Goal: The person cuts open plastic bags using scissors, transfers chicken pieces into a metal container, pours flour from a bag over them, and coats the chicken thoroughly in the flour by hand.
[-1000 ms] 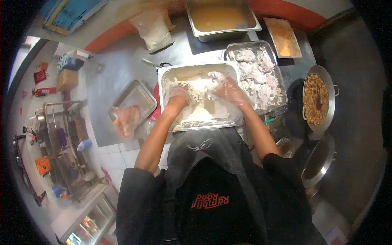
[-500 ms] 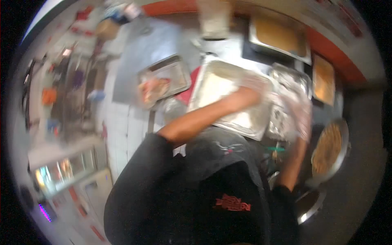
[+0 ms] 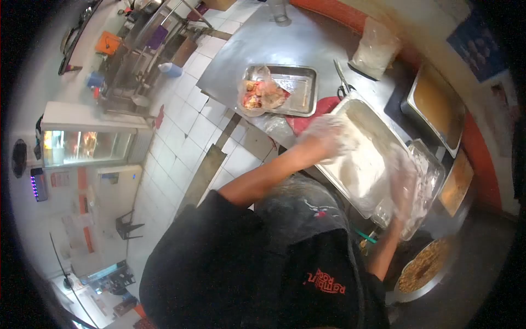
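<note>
A metal tray (image 3: 341,191) of white flour (image 3: 362,159) lies in front of me. My left hand (image 3: 330,136), in a clear plastic glove dusted white, is over the tray's left side; motion smears its fingers. My right hand (image 3: 402,183), gloved likewise, is at the tray's right side, beside a clear container (image 3: 440,174) with white-coated pieces. Its fingers are blurred too, and I cannot make out anything held in either hand.
Left stands a steel tray (image 3: 309,93) with a plastic bag of reddish food (image 3: 262,94). Scissors (image 3: 344,79) and a bag of white powder (image 3: 375,50) lie behind. On the right are a deep pan of tan liquid (image 3: 438,107) and a round pan of brown bits (image 3: 424,268).
The view has swung, so the table appears turned and shifted. My left hand has moved from over the flour toward the tray's left edge. My right hand stays near the clear container.
</note>
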{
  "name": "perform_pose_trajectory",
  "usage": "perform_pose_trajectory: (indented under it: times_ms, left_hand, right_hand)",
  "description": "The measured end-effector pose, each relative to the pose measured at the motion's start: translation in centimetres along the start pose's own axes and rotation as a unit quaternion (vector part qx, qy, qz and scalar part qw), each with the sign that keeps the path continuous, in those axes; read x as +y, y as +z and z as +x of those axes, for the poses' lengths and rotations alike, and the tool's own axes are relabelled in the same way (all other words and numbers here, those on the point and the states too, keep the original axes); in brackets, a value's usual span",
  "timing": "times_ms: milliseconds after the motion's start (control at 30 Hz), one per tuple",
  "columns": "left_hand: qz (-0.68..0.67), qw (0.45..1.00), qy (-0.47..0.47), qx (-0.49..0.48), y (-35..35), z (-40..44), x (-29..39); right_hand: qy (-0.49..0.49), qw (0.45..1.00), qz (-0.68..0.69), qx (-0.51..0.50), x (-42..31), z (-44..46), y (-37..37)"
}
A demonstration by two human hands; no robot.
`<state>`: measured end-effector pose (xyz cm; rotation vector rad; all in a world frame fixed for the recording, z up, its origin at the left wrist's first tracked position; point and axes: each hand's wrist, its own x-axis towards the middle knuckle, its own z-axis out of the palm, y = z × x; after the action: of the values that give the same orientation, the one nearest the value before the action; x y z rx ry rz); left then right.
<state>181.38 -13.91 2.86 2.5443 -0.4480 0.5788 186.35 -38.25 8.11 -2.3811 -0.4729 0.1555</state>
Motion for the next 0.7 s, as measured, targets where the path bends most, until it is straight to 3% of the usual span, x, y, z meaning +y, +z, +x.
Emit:
perform_pose_trajectory:
  times_ms: [33,67,133,167,200,233,267,300,333,400,433,467,500,567,633,667,700]
  left_hand:
    - [0.052,0.998,-0.019,-0.036,-3.3,-1.3,-0.8]
    - [0.026,0.999,-0.018,0.025,-6.8,-2.6,-1.3]
    - [0.159,0.977,-0.080,-0.118,-10.5,-6.0,-3.4]
    - [0.114,0.981,-0.153,-0.032,-11.8,-8.1,-4.5]
    - [0.107,0.974,-0.200,-0.033,-12.4,-10.9,-5.9]
    - [0.100,0.964,-0.245,-0.033,-13.0,-13.6,-7.3]
    - [0.136,0.949,-0.261,-0.117,-13.2,-16.2,-9.2]
    - [0.129,0.950,-0.261,-0.115,-13.9,-18.1,-10.2]
    - [0.136,0.951,-0.265,-0.078,-14.5,-19.6,-11.2]
    - [0.134,0.952,-0.273,-0.042,-15.9,-21.1,-12.9]
    - [0.165,0.938,-0.284,-0.113,-16.5,-21.4,-13.7]
    - [0.195,0.919,-0.290,-0.183,-17.2,-21.7,-14.6]
    - [0.191,0.920,-0.288,-0.183,-17.6,-22.1,-15.7]
    - [0.184,0.956,-0.220,-0.057,-17.7,-22.4,-17.0]
    - [0.149,0.960,-0.222,-0.080,-18.2,-21.5,-18.6]
    - [0.163,0.957,-0.211,-0.111,-18.1,-21.2,-19.6]
    - [0.176,0.954,-0.200,-0.141,-18.2,-20.5,-20.4]
  right_hand:
    - [-0.036,0.999,0.024,0.010,-2.4,1.3,2.5]
    - [-0.048,0.999,0.015,0.020,-5.0,2.8,5.3]
    - [-0.155,0.984,0.092,-0.010,-9.0,6.6,12.1]
    - [-0.205,0.969,0.131,-0.032,-11.0,8.6,15.5]
    - [-0.194,0.974,0.047,-0.108,-14.8,10.2,17.7]
    - [-0.192,0.964,0.132,-0.132,-15.1,11.7,22.9]
    - [-0.235,0.951,0.106,-0.171,-16.5,13.3,26.7]
    - [-0.278,0.934,0.083,-0.208,-17.9,14.9,30.5]
    - [-0.353,0.912,-0.047,-0.204,-16.7,17.2,36.7]
    - [-0.332,0.901,-0.131,-0.245,-18.7,19.1,39.3]
    - [-0.311,0.884,-0.207,-0.282,-19.1,19.6,40.2]
    - [-0.308,0.884,-0.209,-0.284,-19.6,19.6,40.3]
    - [-0.327,0.876,-0.211,-0.284,-19.7,19.7,40.0]
    - [-0.333,0.870,-0.219,-0.289,-19.8,19.9,39.4]
    - [-0.247,0.897,-0.147,-0.335,-19.9,21.3,38.6]
    - [-0.239,0.899,-0.154,-0.334,-19.1,22.0,37.6]
    - [-0.290,0.887,-0.089,-0.347,-19.1,22.3,35.1]
